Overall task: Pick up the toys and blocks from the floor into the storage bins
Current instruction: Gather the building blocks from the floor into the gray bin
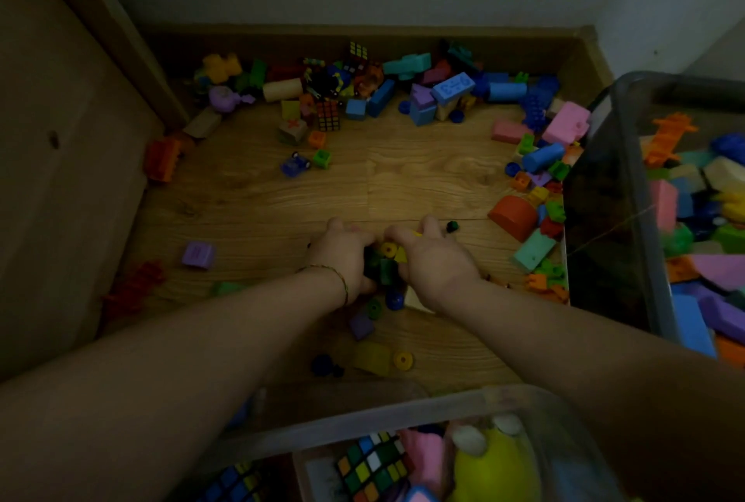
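Nearest, a clear bin at the bottom edge holds a puzzle cube and a yellow plush toy. Past its rim, on the floor, the left hand and right hand cup a cluster of small blocks, each grip curled against it. They look like light, hard, smooth plastic, apt to spill, so scooping from beneath seems safer than squeezing the sides. Farther off, a big pile lines the wall; a second bin stands at the right
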